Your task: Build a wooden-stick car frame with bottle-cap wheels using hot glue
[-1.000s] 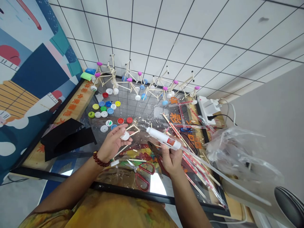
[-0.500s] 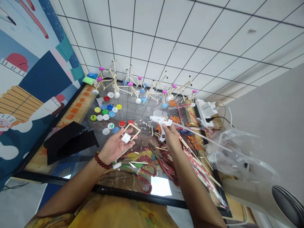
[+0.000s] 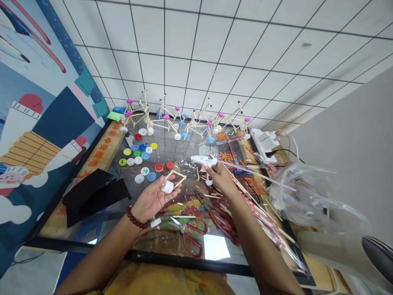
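My left hand, palm up with bent fingers, holds a small frame of thin wooden sticks with a white bottle cap on it. Another white cap shows by the wrist, below the beaded bracelet. My right hand is wrapped round the handle of a white hot glue gun. The gun's nozzle points left, above and to the right of the stick frame, apart from it. A clear glue stick runs out of the gun's back.
Coloured bottle caps lie at left. Stick-and-cap models line the back. Scissors and red-handled pliers lie in front, bundled sticks at right. Black sheets lie left; a power strip stands at the back right.
The camera view has shifted, so the table sits a little lower. The glue gun has moved slightly left and the stick frame slightly right, closer together. Both hands keep their holds.
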`<action>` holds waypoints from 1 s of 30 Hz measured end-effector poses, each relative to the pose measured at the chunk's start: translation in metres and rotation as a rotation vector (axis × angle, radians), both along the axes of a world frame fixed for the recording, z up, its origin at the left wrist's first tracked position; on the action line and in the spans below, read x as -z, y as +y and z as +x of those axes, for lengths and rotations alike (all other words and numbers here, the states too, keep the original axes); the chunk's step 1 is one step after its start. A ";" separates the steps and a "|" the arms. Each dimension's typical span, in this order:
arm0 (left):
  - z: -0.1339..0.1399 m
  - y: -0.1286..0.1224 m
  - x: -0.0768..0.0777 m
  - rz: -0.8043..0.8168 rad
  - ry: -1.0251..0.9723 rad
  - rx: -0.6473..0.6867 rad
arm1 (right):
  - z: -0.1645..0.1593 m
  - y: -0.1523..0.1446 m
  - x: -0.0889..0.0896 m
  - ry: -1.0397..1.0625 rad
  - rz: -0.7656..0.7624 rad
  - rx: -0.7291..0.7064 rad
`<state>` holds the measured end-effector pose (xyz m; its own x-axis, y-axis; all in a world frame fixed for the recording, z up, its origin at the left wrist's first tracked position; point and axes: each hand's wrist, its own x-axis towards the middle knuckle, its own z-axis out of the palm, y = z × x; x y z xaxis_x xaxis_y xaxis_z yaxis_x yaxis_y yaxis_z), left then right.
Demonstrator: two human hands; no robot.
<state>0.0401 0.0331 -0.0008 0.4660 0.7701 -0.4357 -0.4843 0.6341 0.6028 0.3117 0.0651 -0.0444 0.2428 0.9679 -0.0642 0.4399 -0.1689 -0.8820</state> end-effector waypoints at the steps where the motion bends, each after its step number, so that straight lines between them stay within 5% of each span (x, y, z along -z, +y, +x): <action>1: 0.000 -0.001 0.001 0.047 0.024 -0.012 | 0.001 -0.001 -0.002 -0.040 -0.001 -0.004; 7: 0.008 -0.011 0.006 0.466 0.343 -0.134 | 0.007 -0.012 -0.015 -0.222 -0.008 -0.017; 11: 0.013 -0.018 0.008 0.701 0.612 -0.246 | -0.001 -0.033 -0.027 -0.281 0.162 0.051; 19: 0.012 -0.024 0.018 0.957 0.814 -0.352 | -0.075 -0.078 -0.038 0.621 -0.046 -0.167; 25: 0.013 -0.027 0.025 1.034 0.872 -0.323 | -0.101 -0.076 -0.037 0.889 -0.111 -0.065; 30: 0.015 -0.027 0.028 1.082 0.878 -0.307 | -0.101 -0.072 -0.034 0.851 -0.064 0.009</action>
<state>0.0547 0.0064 -0.0289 0.1142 0.9232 0.3669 0.2616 -0.3842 0.8854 0.2104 -0.0073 -0.0104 0.0945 0.9546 -0.2825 -0.3699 -0.2297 -0.9002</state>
